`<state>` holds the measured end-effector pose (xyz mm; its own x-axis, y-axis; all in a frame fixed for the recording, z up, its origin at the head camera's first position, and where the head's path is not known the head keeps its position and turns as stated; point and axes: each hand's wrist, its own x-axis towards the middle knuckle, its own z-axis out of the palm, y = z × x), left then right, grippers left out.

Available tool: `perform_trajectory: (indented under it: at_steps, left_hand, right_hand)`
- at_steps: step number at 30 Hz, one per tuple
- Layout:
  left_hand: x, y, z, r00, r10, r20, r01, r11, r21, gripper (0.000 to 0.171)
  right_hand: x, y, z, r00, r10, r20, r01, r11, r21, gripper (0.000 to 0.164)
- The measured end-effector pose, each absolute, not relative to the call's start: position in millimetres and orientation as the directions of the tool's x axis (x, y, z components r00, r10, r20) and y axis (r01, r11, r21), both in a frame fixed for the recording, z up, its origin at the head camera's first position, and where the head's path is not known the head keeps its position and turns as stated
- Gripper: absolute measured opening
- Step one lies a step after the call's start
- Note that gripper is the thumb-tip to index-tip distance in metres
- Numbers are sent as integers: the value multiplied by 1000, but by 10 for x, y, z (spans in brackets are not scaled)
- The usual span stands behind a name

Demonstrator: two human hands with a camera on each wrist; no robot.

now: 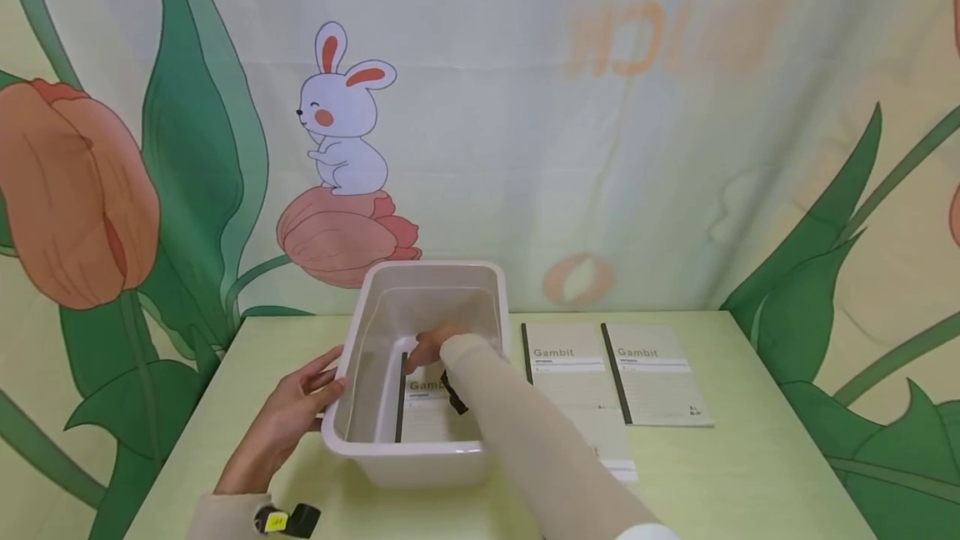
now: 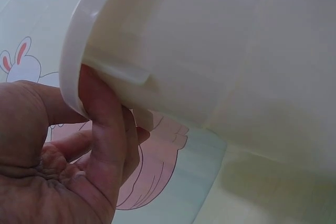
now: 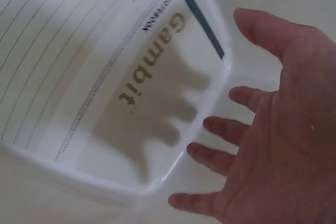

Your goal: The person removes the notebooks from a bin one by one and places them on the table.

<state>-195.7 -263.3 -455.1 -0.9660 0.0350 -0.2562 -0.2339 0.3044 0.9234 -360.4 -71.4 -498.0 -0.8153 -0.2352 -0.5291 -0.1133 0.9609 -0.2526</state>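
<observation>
A light grey plastic basin [image 1: 420, 461] stands on the table, with a Gambit notebook [image 1: 423, 423] lying flat on its bottom. My left hand [image 1: 296, 398] grips the basin's left rim, thumb over the top and fingers curled beneath; the left wrist view shows this hand [image 2: 79, 145] pinching the rim [image 2: 73, 61]. Inside the basin is my right hand [image 1: 435, 344], above the notebook's top end. In the right wrist view the hand [image 3: 273, 129] has its fingers spread apart and holds nothing; its shadow falls on the notebook [image 3: 105, 77].
Right of the basin lie two Gambit notebooks side by side, one nearer the basin [image 1: 566, 357] and one farther right [image 1: 660, 382]. Another notebook [image 1: 607, 440] is partly hidden by my right sleeve. A printed curtain [image 1: 480, 148] hangs behind the table [image 1: 750, 473].
</observation>
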Motion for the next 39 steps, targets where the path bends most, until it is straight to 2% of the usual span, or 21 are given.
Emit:
perform_trajectory:
  at_steps: [6, 12, 18, 25, 32, 39]
  left_hand:
    - [-1954, -2632, -4562, -967, 33, -251, -232, 281, 931, 63]
    - [-1966, -2622, -4558, -966, 18, -257, -241, 288, 927, 63]
    - [-1961, -2624, -4549, -965, 17, -260, -245, 282, 927, 62]
    - [-1972, -2612, -4548, -964, 0, -267, -256, 286, 923, 62]
    - [-1968, -2615, -4560, -966, 8, -259, -246, 281, 928, 61]
    - [-1977, -2627, -4574, -967, 13, -253, -239, 278, 930, 62]
  right_hand:
    - [-3623, -795, -5098, -757, -276, -592, -234, 961, -149, 72]
    - [-3604, -831, -5084, -799, -230, -555, -195, 973, -122, 68]
    - [-3576, -836, -5035, -792, -312, -525, -329, 942, -64, 74]
    - [-3538, -837, -4995, -793, -317, -520, -328, 942, -74, 82]
    - [-3455, -828, -4911, -824, -312, -473, -266, 950, -164, 77]
    - [-3506, -889, -4896, -876, -323, -359, -267, 943, -197, 79]
